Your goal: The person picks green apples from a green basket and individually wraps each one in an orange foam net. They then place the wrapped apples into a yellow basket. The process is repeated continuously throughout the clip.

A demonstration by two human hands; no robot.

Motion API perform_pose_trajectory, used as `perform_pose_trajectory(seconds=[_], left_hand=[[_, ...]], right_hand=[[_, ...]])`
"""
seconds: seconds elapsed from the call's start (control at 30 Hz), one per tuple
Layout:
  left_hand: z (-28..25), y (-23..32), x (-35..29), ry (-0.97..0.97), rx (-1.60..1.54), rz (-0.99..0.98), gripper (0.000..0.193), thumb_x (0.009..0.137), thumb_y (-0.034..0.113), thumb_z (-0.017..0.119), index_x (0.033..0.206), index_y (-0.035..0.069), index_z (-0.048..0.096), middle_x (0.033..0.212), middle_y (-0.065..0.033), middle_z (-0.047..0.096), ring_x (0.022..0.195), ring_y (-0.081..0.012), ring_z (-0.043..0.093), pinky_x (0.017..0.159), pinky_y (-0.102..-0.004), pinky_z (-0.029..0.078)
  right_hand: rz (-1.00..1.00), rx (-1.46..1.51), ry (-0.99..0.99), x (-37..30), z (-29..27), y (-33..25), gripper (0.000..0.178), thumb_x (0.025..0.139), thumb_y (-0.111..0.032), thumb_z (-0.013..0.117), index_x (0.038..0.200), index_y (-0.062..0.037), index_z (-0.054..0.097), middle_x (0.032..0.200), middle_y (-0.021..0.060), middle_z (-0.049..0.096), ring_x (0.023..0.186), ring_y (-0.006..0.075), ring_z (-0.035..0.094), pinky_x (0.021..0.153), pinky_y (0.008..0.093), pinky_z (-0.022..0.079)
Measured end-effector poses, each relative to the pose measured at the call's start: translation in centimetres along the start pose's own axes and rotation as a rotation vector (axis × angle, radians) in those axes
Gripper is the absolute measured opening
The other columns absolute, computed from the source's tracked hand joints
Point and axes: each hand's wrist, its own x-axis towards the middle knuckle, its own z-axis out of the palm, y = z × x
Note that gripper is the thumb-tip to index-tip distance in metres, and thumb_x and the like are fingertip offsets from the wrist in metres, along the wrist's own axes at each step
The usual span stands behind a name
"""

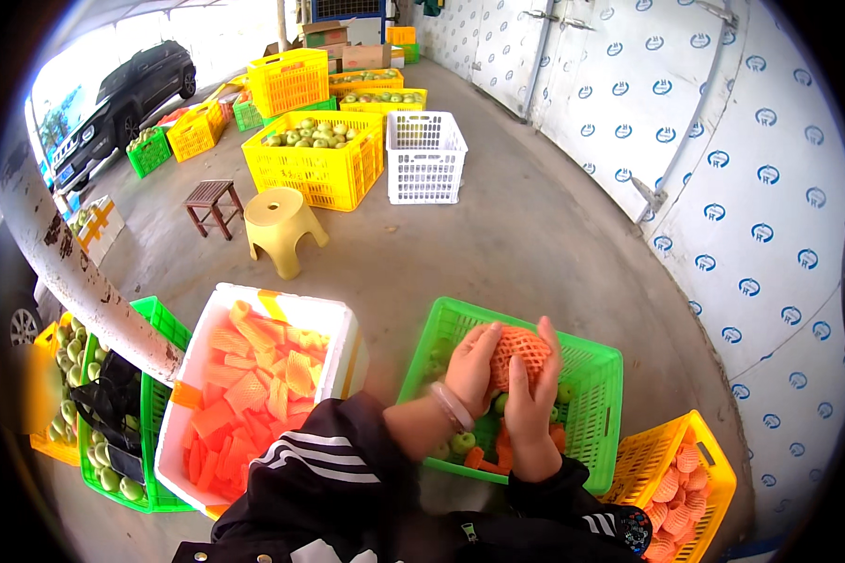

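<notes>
Between my two hands is a round fruit in an orange foam net (520, 355), held above a green plastic crate (591, 375). The fingers of my left hand (469, 368) curl round its left side, and a pale bangle circles that wrist. My right hand (535, 408) presses against the other side, with fingers pointing up. Beneath them, the crate holds loose round green fruits (462, 443) and some orange foam nets (485, 460). To the left, a white foam box (347, 352) is filled with flat orange foam net sleeves (246, 392).
A yellow crate (723, 474) of net-wrapped fruit stands at lower right. At left, a white post (84, 277) rises beside another green crate (164, 488) of fruit. Ahead are a yellow stool (280, 220), a small brown stool (212, 202), a white crate (425, 159) and yellow crates (314, 178).
</notes>
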Motion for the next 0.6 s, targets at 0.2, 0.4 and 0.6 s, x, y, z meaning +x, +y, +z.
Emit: perform_pose_trajectory(seconds=[0.2,0.4,0.6], left_hand=[[-0.3,-0.8,-0.9,-0.155,-0.363,-0.293,0.044,0.105,0.037,0.032,0.121,0.002,0.052,0.116,-0.01,0.06,0.106,-0.0233,0.058,0.097,-0.0376,0.046],[0.4,-0.5,-1.1,-0.199,-0.475,-0.322,0.045,0.105,0.038,0.03,0.123,0.001,0.05,0.117,-0.0098,0.058,0.108,-0.0241,0.056,0.1,-0.0373,0.044],[-0.3,-0.8,-0.4,-0.031,-0.372,-0.241,0.045,0.104,0.038,0.032,0.118,0.002,0.056,0.112,-0.0097,0.062,0.106,-0.0247,0.059,0.1,-0.0377,0.044]], right_hand=[[-0.272,-0.046,-0.112,0.4,-1.0,-1.9,0.021,0.089,0.0,0.059,0.11,0.0045,0.057,0.11,0.0154,0.062,0.112,0.031,0.059,0.099,0.0402,0.045],[-0.228,0.069,-0.006,0.0,-0.7,-3.2,0.002,0.091,0.001,0.056,0.093,0.0025,0.055,0.105,0.0164,0.062,0.107,0.0302,0.06,0.1,0.0434,0.045],[-0.055,0.336,0.127,0.0,0.5,-1.8,0.011,0.095,-0.001,0.054,0.084,-0.0015,0.052,0.092,0.0138,0.066,0.094,0.026,0.065,0.095,0.0422,0.048]])
